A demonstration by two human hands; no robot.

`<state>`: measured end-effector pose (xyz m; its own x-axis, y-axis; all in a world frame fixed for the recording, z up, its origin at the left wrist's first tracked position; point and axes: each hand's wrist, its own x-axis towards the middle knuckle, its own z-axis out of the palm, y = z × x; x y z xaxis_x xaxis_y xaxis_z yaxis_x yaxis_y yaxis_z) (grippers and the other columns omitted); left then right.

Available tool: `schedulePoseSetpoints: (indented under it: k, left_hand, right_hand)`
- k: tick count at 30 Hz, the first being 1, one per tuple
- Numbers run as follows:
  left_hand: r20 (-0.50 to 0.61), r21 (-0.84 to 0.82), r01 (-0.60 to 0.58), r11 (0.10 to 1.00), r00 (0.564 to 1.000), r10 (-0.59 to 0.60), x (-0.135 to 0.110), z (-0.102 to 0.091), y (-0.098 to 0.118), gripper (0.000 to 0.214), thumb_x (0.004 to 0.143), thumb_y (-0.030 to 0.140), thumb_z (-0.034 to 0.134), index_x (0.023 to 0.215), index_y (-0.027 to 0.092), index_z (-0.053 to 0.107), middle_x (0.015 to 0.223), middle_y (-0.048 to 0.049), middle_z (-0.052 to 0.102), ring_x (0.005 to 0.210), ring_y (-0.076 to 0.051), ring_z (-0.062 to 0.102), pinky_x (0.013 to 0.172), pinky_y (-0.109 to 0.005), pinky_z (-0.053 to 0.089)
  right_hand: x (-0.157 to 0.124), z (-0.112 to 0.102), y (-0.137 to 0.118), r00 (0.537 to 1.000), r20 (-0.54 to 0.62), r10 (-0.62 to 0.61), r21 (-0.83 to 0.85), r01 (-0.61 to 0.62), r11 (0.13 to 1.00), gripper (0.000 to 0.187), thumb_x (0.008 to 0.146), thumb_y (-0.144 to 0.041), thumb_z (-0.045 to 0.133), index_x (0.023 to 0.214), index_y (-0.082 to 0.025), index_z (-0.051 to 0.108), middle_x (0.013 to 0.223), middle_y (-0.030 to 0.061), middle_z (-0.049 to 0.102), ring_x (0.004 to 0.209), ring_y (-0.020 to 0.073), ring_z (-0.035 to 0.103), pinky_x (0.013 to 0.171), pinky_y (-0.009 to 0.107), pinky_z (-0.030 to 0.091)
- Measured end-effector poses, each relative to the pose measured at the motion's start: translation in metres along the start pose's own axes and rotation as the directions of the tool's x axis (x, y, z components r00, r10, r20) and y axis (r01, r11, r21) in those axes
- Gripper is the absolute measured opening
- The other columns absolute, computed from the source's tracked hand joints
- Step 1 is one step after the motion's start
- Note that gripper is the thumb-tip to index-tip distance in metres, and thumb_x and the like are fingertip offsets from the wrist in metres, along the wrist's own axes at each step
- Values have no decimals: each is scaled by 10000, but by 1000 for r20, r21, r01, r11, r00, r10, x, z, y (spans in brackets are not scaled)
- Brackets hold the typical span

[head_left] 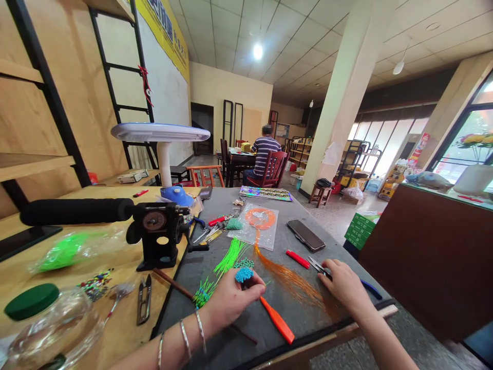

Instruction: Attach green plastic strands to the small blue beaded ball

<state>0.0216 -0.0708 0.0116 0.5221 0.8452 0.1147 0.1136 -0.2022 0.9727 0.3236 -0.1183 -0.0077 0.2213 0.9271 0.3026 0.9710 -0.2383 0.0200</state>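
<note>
My left hand [234, 303] is closed in a pinch round a tight bunch of small blue beads [244, 275], whose tops face up. My right hand [341, 282] has its fingers curled over blue-handled pliers [315, 264]; the metal jaws poke out past the fingertips and one handle shows beyond the palm. Between the hands fan out loose orange threads [288, 275]. Just below the left fingertips lies an orange flat-handled tool [278, 321]. Green strands [231, 255] and teal beads [244, 263] lie behind the left hand.
A black winding machine [157, 231] stands left, near thread snips [144, 299] and a green-lidded jar [54, 324]. A phone [306, 235], a red lighter [298, 258] and a plastic bag [256, 225] lie on the grey mat. Another person [265, 156] sits at a far table.
</note>
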Motion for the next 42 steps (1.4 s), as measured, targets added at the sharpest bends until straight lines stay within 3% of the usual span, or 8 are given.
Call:
schedulePoseSetpoints:
  k: [3, 7, 11, 16, 21, 25, 34, 42]
  left_hand:
    - [-11, -18, 22, 1000, 1000, -22, 0, 1, 1, 126, 664, 262, 611, 639, 139, 629, 576, 0, 584, 580, -120, 498, 578, -237, 392]
    - [-21, -76, 76, 994, 997, -78, 2, 0, -1, 130, 651, 274, 619, 634, 145, 615, 541, 22, 542, 501, -91, 428, 510, -229, 348]
    - [8, -151, 126, 980, 992, -127, 6, 0, -4, 185, 650, 325, 628, 663, 142, 599, 544, 36, 515, 444, -64, 361, 450, -221, 288]
    - [39, -216, 114, 970, 993, -108, 6, 1, -4, 272, 658, 398, 644, 707, 137, 585, 558, 46, 494, 439, -53, 347, 441, -216, 274]
    - [66, -237, 92, 967, 995, -79, 3, 1, 0, 280, 661, 409, 657, 695, 146, 565, 538, 59, 471, 437, -48, 331, 438, -212, 252]
    - [77, -221, 81, 972, 995, -65, 3, 1, 1, 254, 656, 385, 661, 669, 151, 564, 519, 58, 472, 447, -55, 349, 447, -214, 264]
    - [78, -166, 60, 984, 996, -47, 3, 1, 1, 168, 667, 309, 628, 646, 149, 578, 532, 48, 492, 457, -61, 359, 451, -211, 281]
    - [63, -99, 4, 995, 998, 2, 1, -2, 3, 190, 701, 334, 629, 700, 144, 644, 581, 19, 570, 504, -85, 422, 488, -209, 345]
  right_hand:
    - [9, 6, -11, 999, 40, 9, -13, -9, 1000, 109, 812, -167, 511, 768, -184, 609, 840, 89, 681, 811, 221, 645, 692, 278, 406]
    - [10, 9, -9, 995, -51, 82, -16, -83, 996, 113, 813, -156, 440, 745, -192, 523, 726, 80, 651, 709, 229, 638, 612, 286, 377]
    - [-8, 5, -28, 941, -242, 235, 348, -141, 927, 77, 814, -302, 437, 776, -235, 437, 579, -18, 576, 523, 177, 567, 524, 250, 374]
    - [-45, 2, -91, 985, -173, -6, 702, 128, 701, 241, 879, -415, 397, 961, -218, 508, 609, -29, 599, 534, 159, 573, 535, 228, 423]
    - [-58, 9, -129, 986, -118, -116, 791, 164, 590, 331, 913, -460, 395, 851, -208, 600, 700, 13, 655, 622, 157, 603, 594, 208, 436]
    - [-56, 11, -135, 986, -108, -128, 840, 159, 519, 344, 910, -470, 414, 815, -198, 602, 676, 8, 632, 607, 146, 574, 588, 194, 430]
    - [-55, 8, -139, 989, -81, -125, 858, 133, 495, 366, 903, -494, 418, 767, -191, 571, 607, -13, 548, 559, 129, 495, 538, 195, 386]
    - [-53, 8, -133, 997, -68, -34, 912, 76, 403, 423, 870, -569, 424, 705, -196, 536, 562, -41, 445, 521, 117, 414, 511, 196, 363]
